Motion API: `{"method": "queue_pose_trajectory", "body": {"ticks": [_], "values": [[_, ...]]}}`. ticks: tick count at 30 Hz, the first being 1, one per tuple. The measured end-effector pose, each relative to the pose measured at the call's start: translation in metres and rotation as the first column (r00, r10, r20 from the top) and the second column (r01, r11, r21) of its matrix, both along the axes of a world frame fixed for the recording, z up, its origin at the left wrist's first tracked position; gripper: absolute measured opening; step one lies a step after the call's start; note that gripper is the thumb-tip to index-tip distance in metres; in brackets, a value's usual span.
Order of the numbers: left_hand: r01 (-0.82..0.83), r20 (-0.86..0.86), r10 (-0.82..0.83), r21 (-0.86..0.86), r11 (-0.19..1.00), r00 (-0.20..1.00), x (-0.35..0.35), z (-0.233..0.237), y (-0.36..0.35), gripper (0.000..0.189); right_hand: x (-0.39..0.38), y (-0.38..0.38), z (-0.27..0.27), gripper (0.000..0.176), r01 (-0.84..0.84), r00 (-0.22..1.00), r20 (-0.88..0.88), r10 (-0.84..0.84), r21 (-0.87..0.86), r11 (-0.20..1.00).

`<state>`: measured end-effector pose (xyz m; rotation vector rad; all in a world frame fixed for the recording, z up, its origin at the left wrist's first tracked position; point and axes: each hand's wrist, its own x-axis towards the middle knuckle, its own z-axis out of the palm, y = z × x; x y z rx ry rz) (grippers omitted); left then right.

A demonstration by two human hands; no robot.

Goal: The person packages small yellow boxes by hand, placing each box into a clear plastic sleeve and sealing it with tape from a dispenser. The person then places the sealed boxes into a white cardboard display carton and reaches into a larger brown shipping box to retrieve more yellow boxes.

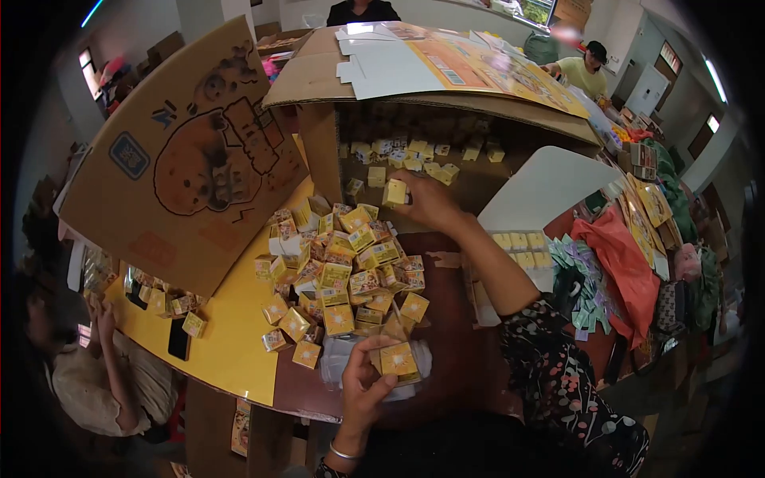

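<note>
Left grip (366, 384) clasps a yellow box (400, 361); right grip (434, 201) pinches a paler box (394, 193) at the open carton (319, 147).

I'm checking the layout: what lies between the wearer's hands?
A heap of small yellow boxes lies between the left hand and right hand, in the head view.

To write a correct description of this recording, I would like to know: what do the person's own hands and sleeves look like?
The left hand and right hand are ungloved. A silvery band circles the left wrist. The right sleeve is black with white and reddish spots; little shows of the left sleeve, which looks dark and patterned.
</note>
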<state>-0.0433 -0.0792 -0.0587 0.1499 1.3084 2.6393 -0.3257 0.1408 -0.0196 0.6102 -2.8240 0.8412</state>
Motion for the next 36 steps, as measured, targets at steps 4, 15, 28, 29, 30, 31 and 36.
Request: {"method": "queue_pose_trajectory", "body": {"ticks": [4, 15, 28, 29, 30, 31, 36], "values": [[0.042, -0.004, -0.042, 0.202, 0.979, 0.999, -0.001, 0.003, 0.011, 0.068, 0.11, 0.029, 0.065, 0.056, -0.094, 0.99, 0.084, 0.117, -0.235, 0.967], [0.377, -0.081, -0.378, 0.406, 0.833, 0.922, 0.013, 0.045, 0.063, 0.076, 0.27, 0.078, 0.079, 0.062, -0.239, 0.941, -0.279, 0.191, -0.153, 0.959], [0.52, -0.09, -0.512, 0.144, 0.842, 0.854, 0.013, 0.062, 0.071, 0.074, 0.289, 0.114, 0.074, 0.058, -0.187, 0.931, 0.172, 0.322, -0.532, 0.826], [0.554, -0.089, -0.547, 0.152, 0.819, 0.833, 0.009, 0.059, 0.068, 0.074, 0.287, 0.119, 0.078, 0.059, -0.174, 0.886, 0.269, 0.379, -0.563, 0.808], [0.57, -0.094, -0.562, 0.161, 0.806, 0.822, 0.007, 0.053, 0.066, 0.074, 0.284, 0.123, 0.082, 0.06, -0.156, 0.827, 0.358, 0.433, -0.594, 0.789], [0.586, -0.099, -0.577, 0.171, 0.793, 0.81, 0.004, 0.044, 0.064, 0.074, 0.282, 0.126, 0.086, 0.058, -0.156, 0.784, 0.414, 0.463, -0.59, 0.792], [0.7, -0.21, -0.668, 0.222, 0.679, 0.714, -0.001, 0.013, 0.073, 0.079, 0.258, 0.128, 0.102, 0.048, -0.38, 0.662, 0.466, 0.587, -0.467, 0.799]]}}
